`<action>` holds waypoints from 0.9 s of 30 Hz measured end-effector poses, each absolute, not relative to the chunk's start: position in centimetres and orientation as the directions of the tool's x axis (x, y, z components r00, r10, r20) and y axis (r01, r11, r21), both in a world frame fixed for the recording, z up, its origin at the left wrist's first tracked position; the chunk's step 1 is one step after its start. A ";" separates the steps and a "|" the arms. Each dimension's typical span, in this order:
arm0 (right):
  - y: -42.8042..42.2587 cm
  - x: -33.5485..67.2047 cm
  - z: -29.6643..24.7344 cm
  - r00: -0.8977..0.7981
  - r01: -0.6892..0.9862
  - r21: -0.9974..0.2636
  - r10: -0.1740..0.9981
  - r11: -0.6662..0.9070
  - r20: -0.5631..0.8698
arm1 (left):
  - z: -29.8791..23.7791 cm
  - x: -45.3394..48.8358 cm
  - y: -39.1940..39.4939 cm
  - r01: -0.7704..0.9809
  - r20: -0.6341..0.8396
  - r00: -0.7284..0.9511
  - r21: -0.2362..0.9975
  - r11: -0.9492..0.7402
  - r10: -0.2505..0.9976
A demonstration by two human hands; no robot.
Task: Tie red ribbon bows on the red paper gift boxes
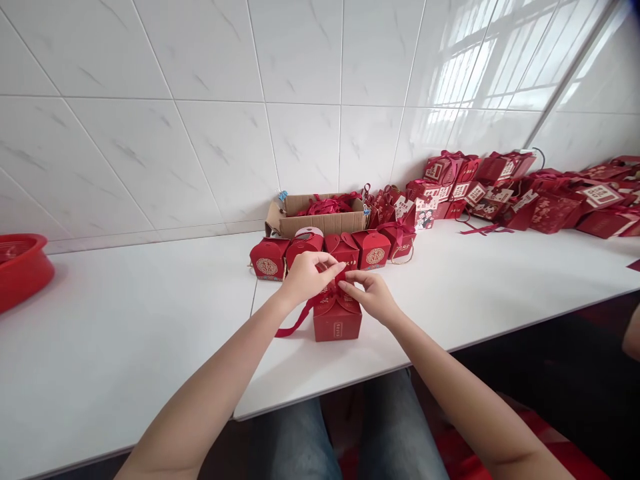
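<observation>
A red gift box (337,323) with gold print stands upright near the table's front edge. Above its folded top, my left hand (311,275) and my right hand (371,293) pinch a dark red ribbon (299,323), whose loose tail trails off the left side of the box onto the table. Both hands are closed, fingertips almost meeting over the box. Just how the ribbon runs between the fingers is partly hidden.
Several red boxes (269,259) stand in a row behind. A cardboard box (320,224) of ribbons sits against the tiled wall. Finished-looking red boxes (550,200) are piled along the right. A red basin (25,270) is at far left; part of a person (632,335) shows at far right.
</observation>
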State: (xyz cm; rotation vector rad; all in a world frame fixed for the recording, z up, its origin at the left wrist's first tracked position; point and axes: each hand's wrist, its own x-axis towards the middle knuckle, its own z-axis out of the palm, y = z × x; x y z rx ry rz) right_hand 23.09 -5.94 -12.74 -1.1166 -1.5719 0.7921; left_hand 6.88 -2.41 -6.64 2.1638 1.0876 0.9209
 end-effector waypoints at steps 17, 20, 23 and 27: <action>-5.6 24.2 -13.0 -0.334 0.062 -0.945 0.899 0.321 0.284 | -9.4 2.5 -3.1 0.593 0.031 0.506 0.713 -0.374 0.862; -5.8 24.0 -13.0 -0.307 0.083 -0.950 0.915 0.300 0.262 | -9.1 2.3 -2.9 0.625 0.052 0.475 0.682 -0.379 0.878; -6.1 23.4 -12.4 -0.201 0.135 -0.963 0.958 0.233 0.204 | -7.9 1.9 -3.0 0.669 0.013 0.467 0.648 -0.363 0.884; -6.3 22.4 -11.3 -0.042 0.374 -0.901 0.975 0.219 0.219 | -4.9 2.3 -3.1 0.639 -0.051 0.502 0.695 -0.330 0.863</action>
